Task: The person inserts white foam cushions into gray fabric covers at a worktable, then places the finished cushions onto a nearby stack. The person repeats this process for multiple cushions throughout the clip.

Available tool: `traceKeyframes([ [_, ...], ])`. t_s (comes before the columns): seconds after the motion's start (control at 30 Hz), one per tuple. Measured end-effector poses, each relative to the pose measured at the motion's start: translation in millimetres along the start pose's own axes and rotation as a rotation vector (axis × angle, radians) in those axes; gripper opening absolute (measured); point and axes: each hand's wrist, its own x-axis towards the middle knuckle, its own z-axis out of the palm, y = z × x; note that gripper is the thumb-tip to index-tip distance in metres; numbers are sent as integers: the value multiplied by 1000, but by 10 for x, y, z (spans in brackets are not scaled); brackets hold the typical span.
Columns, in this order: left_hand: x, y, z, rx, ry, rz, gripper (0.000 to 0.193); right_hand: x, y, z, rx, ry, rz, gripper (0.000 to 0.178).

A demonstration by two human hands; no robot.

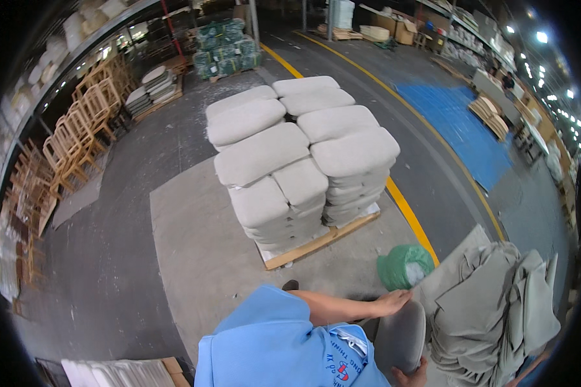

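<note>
A rounded grey upholstered cushion (400,338) stands on edge in front of my blue shirt, at the lower right. My left hand (392,302) closes over its far end, fingers over the rim. Around its near end, by the lower edge of the view, my right hand (414,374) is curled with the fingers partly hidden. Just to the right lies a heap of grey fabric covers (481,303), loose and folded over one another. Beyond the cushion sits a green plastic sack (400,266) with whitish material at its mouth.
Stacked pale cushions (265,155) fill a wooden pallet (323,240) ahead. Wooden chair frames (84,138) line the left side. Green-wrapped bundles (226,51) stand farther back. A blue floor sheet (448,122) lies right of the yellow lines. Part of another person's arm (529,371) shows lower right.
</note>
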Motion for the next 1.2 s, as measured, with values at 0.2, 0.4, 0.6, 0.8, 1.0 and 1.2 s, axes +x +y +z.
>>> traceKeyframes([
  [0.2, -757, -543, -1300, 166, -215, 165, 43, 294, 112, 345, -135, -176, -37, 101],
  [0.4, -1757, -882, -2755, 212, -3, -296, 36, 192, 207, 667, -161, -33, -55, 104],
  [0.6, -1959, -965, -4591, -172, 448, -567, 33, 272, -414, 948, -295, -55, 178, 89],
  [0.8, -1785, -1185, -6556, -496, 859, -488, 91, 130, -1325, 1828, -145, 417, 272, 69],
  [1.0, -1584, -1293, -7044, -639, 701, -688, 100, 430, -2981, 2562, 791, 412, 57, 57],
  [1.2, -1775, -1286, -7567, -656, 864, -700, 97, 1193, -4090, 3178, 1401, 291, -77, 61],
])
